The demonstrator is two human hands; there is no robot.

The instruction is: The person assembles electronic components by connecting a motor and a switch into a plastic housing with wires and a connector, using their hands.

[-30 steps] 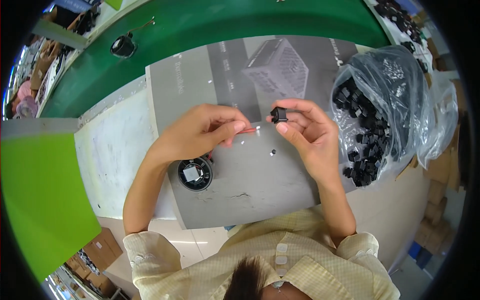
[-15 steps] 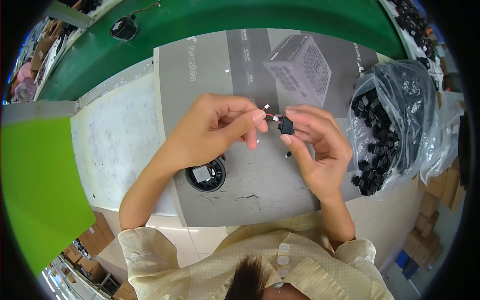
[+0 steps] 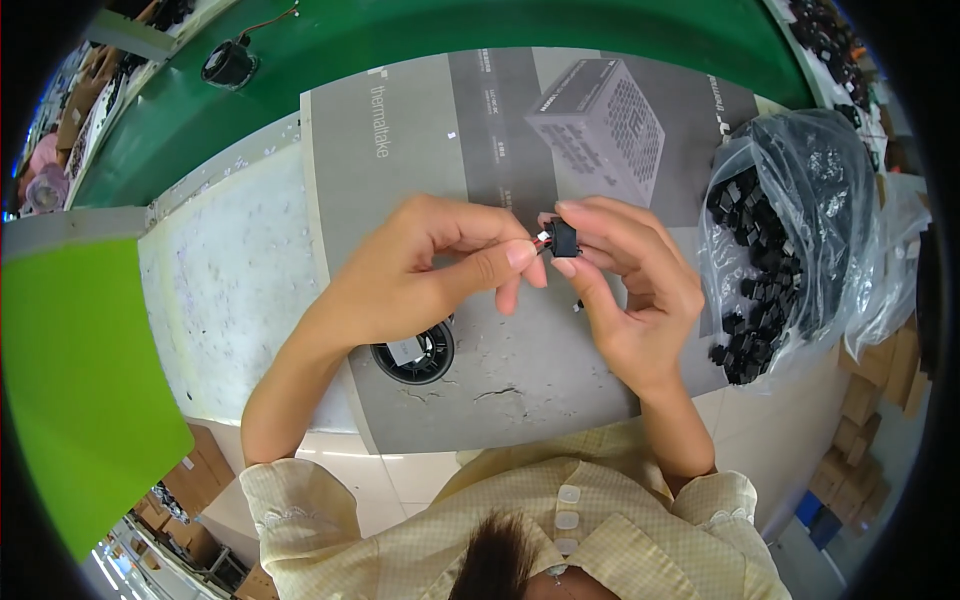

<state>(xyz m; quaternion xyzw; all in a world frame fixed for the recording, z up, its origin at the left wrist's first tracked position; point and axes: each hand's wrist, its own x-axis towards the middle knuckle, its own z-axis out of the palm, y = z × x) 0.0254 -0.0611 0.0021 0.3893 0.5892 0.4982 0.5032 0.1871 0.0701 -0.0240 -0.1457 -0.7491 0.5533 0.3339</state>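
- Head view, centre of the frame: the left hand [image 3: 425, 265] pinches thin red and dark wires [image 3: 541, 247] close behind a white plug [image 3: 543, 237], while the right hand [image 3: 655, 295] grips a small black block [image 3: 564, 240] between thumb and fingertips. The two hands nearly meet; whether the plug touches the block or sits just beside it cannot be told.
- A tilted plug could catch on the block's edge, and a hard push with so short a grip could bend the wires.
- At eight o'clock from the block, a round black unit [image 3: 430, 362] lies partly under the left wrist; a careless drop of that forearm could knock it.
- At five o'clock, a tiny dark bit [image 3: 578, 306] rests on the printed grey sheet [image 3: 560, 425], easily swept off by the right thumb.
- At three o'clock, a clear plastic bag [image 3: 825, 190] gapes over black pieces [image 3: 765, 265]; a snagged elbow could spill them.
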